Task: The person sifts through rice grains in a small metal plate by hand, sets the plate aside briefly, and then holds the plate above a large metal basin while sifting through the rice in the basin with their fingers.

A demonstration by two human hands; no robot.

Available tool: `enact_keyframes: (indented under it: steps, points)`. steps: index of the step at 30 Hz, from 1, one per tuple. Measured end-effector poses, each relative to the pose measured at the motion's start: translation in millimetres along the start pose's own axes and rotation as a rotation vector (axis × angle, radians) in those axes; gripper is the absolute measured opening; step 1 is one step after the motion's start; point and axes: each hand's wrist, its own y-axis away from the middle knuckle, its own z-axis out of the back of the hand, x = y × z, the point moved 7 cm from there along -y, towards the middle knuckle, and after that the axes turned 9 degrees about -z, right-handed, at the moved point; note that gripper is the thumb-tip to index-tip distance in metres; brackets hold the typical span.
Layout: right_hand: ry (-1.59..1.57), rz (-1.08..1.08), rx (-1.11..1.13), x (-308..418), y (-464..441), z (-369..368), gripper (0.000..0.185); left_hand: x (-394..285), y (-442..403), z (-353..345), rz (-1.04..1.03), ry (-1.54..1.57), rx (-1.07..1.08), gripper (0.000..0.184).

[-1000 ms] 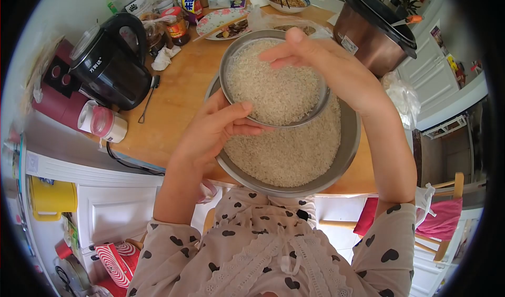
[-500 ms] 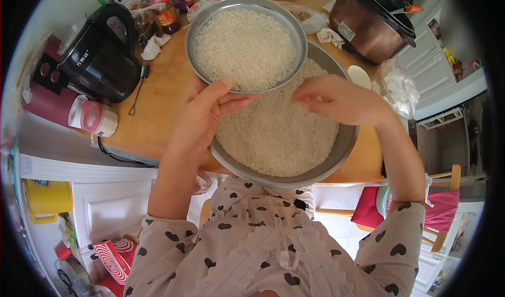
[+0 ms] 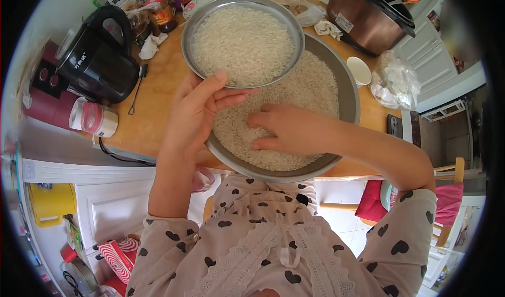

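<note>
My left hand (image 3: 202, 105) grips the rim of a round metal plate (image 3: 186, 55), thumb on top and fingers underneath. White rice (image 3: 244, 42) covers the plate, which is held above the far left side of a large metal bowl (image 3: 350, 94). More rice (image 3: 310, 92) lies in the bowl. My right hand (image 3: 286, 131) is down in the bowl, palm towards the rice. Its thumb and forefinger are apart, their tips at the surface of the grains; the other fingers are partly hidden.
A black electric kettle (image 3: 102, 60) and a pink-lidded jar (image 3: 100, 119) stand at left, with a thin metal utensil (image 3: 138, 89) beside them. A rice cooker (image 3: 368, 18), a white paper cup (image 3: 359, 71) and a plastic bag (image 3: 395, 81) are at right. Sauce jars (image 3: 163, 17) stand behind.
My right hand has moved down and left, from above the bowl's right side onto its rice. The plate in my left hand has shifted slightly left.
</note>
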Motion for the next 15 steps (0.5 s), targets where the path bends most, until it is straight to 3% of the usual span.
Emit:
enact_keyframes:
  steps: [2,5,8,15]
  points:
    - [-0.138,0.049,0.041,-20.8,-4.6,-5.0,0.037,0.8,-1.2,0.0,0.009,0.006,0.018,0.04]
    - [-1.258,-0.384,0.228,-38.2,6.6,-4.4,0.032,-1.0,-0.1,-1.9,0.007,-0.032,-0.002,0.042]
    - [-1.616,-0.238,0.265,-37.5,21.3,4.7,0.027,-2.7,0.2,-3.6,-0.001,-0.051,-0.004,0.044]
    - [-2.253,0.051,-0.158,-46.5,39.6,14.9,0.02,1.9,0.9,-3.1,0.025,-0.069,-0.036,0.044]
